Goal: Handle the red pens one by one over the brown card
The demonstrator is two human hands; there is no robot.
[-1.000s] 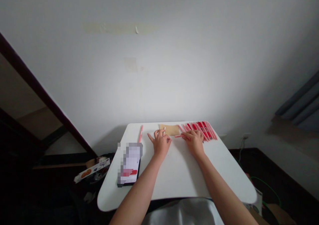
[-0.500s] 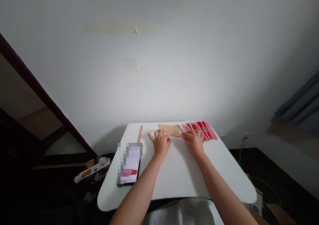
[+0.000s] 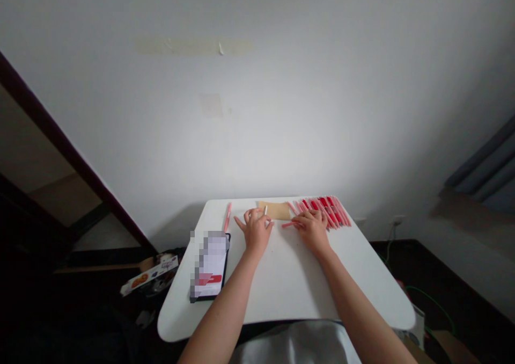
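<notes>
My left hand (image 3: 257,234) is over the middle of the white table, thumb and fingers bent around a slim white stick (image 3: 265,210) that juts up between them. Its little finger side points out to the left. My right hand (image 3: 314,230) pinches a thin pink pen (image 3: 288,225), whose end points left toward my left hand. What lies under the right palm is hidden. Just beyond both hands rests a piece of brown paper (image 3: 277,210). A row of several pink and red pens (image 3: 332,209) lies side by side behind and right of my right hand.
At the table's left is a phone (image 3: 211,267) with a partly blurred screen. Above it lies a single pink pen (image 3: 228,217). The white table (image 3: 292,289) stands against a wall (image 3: 281,111), and boxes (image 3: 151,275) are on the floor to the left.
My left hand has shifted slightly left, widening the gap between the hands. The pink pen in my right hand has tilted, its left end now a little nearer me.
</notes>
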